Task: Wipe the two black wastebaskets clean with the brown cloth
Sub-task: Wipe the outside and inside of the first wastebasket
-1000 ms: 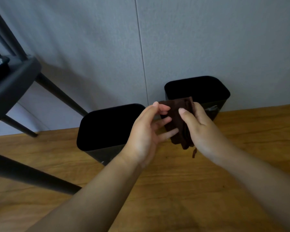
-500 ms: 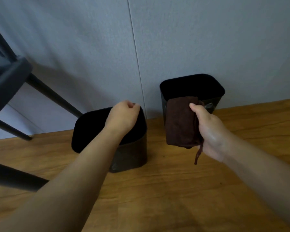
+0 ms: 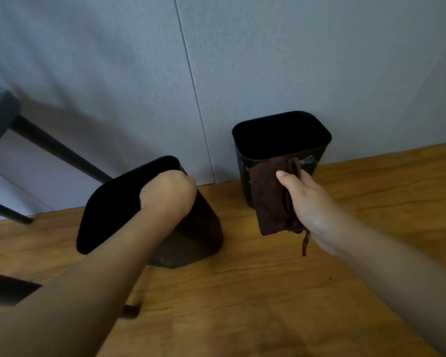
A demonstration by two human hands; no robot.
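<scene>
Two black wastebaskets stand on a wooden floor against a grey wall. My left hand grips the right rim of the left wastebasket, which is tipped toward me with its opening facing up and left. My right hand holds a folded brown cloth in front of the right wastebasket, which stands upright by the wall. The cloth hangs over that basket's front face; I cannot tell whether it touches it. A loose strand dangles below the cloth.
Dark metal chair or table legs cross the left side of the view, and one leg's foot rests on the wooden floor under my left forearm. The grey panelled wall runs behind both baskets.
My left hand left the cloth, took the left wastebasket's rim and tilted it toward me. My right hand kept the cloth and moved it down in front of the right wastebasket.
</scene>
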